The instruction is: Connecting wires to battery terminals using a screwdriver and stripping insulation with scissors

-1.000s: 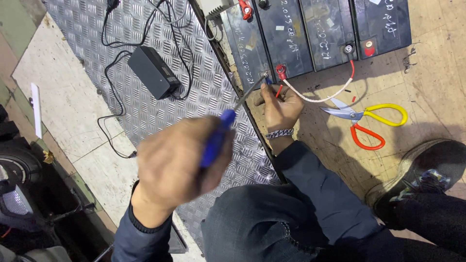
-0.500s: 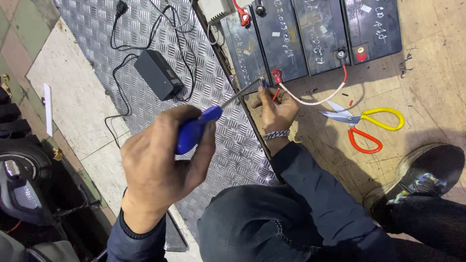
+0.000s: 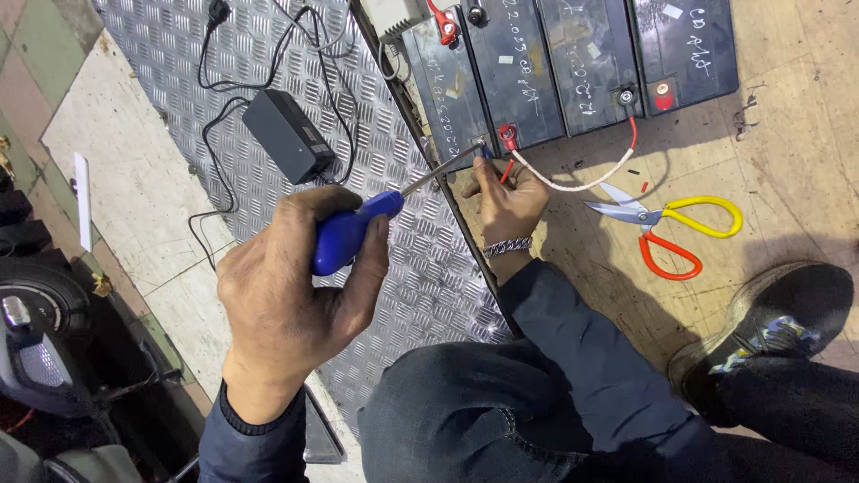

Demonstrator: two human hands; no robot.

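Head view, looking down past a bent knee in dark jeans [image 3: 465, 411] at the near edge. Just beyond it the left hand [image 3: 286, 286] rises from a dark sleeve cuff, knuckles up and wrist bent back, its fingers wrapped tight around the blue handle of a screwdriver [image 3: 353, 233]. The handle sits deep in the fist and only its far end shows past the thumb. From there the thin metal shaft runs up and to the right, well clear of the hand, until its tip meets a terminal at the near corner of a battery [image 3: 447, 89].

To the right, the right hand [image 3: 506, 197] reaches out from a dark sleeve, a metal bracelet on the wrist. Its fingertips are pinched together just beside the screwdriver tip, at the same terminal; what they pinch is too small to tell. A white wire [image 3: 573, 183] with red ends curves past this hand, from the near end of one battery to another further right.

Right of that hand, scissors [image 3: 662, 224] with one yellow and one orange loop lie on the wooden board [image 3: 805, 161]. A dark shoe [image 3: 769, 322] rests nearer. Farther left, a black charger box [image 3: 288, 136] with its cables lies on the ridged metal plate [image 3: 179, 54]. Four dark batteries stand in a row at the far edge.
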